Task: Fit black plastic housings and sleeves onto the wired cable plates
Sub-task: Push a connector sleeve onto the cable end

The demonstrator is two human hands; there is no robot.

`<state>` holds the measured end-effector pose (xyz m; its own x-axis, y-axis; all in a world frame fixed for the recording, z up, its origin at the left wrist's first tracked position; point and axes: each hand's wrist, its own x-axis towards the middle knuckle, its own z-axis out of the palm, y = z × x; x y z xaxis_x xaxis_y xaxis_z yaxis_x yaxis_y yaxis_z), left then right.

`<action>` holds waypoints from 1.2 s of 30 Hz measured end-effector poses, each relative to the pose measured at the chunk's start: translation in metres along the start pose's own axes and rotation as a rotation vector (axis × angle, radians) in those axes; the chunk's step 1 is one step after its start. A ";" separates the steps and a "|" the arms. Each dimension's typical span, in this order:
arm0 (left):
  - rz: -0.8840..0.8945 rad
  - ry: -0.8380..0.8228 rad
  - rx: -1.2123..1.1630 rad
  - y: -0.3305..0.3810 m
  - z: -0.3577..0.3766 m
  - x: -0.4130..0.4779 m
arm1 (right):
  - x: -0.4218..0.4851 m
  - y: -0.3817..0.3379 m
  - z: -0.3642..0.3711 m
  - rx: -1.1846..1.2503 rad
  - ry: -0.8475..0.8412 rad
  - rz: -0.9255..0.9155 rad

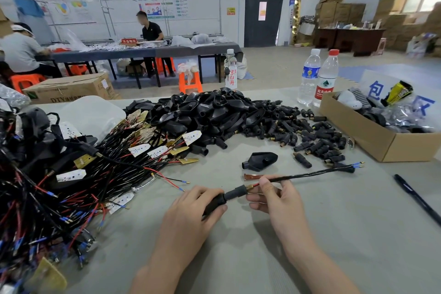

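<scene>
My left hand [191,212] grips a black sleeve [226,197] with a brass tip. My right hand [274,196] pinches a black cable [310,174] just beyond that tip; the cable runs up to the right and ends in small blue ferrules. A copper-coloured plate [253,176] lies behind my right fingers. A single black housing [260,161] lies on the table above my hands, with one loose sleeve [302,160] to its right. A heap of housings [210,112] and a scatter of sleeves [310,133] lie further back. Wired plates [95,169] are piled at the left.
A cardboard box [381,141] of mixed parts stands at the right, with two water bottles [317,76] behind it and a third bottle [230,69] at the table's far edge. A black pen [417,198] lies at the right. People sit at a table beyond.
</scene>
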<state>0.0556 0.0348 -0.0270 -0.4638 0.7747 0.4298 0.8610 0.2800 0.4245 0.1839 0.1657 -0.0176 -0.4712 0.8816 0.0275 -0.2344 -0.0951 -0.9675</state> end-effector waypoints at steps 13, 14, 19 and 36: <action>0.017 0.056 0.040 -0.001 0.004 0.002 | 0.000 0.000 -0.002 0.087 -0.116 0.082; 0.021 0.060 0.045 -0.001 0.004 0.002 | 0.000 0.001 -0.003 0.089 -0.111 0.078; 0.049 0.072 0.055 0.001 0.006 0.002 | 0.001 0.002 -0.002 0.094 -0.097 0.060; 0.086 0.000 0.113 -0.002 0.010 0.002 | 0.003 0.004 -0.002 0.176 -0.126 0.090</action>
<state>0.0551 0.0416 -0.0344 -0.3874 0.7985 0.4608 0.9156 0.2748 0.2935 0.1827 0.1691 -0.0221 -0.5972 0.8020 -0.0150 -0.3261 -0.2599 -0.9089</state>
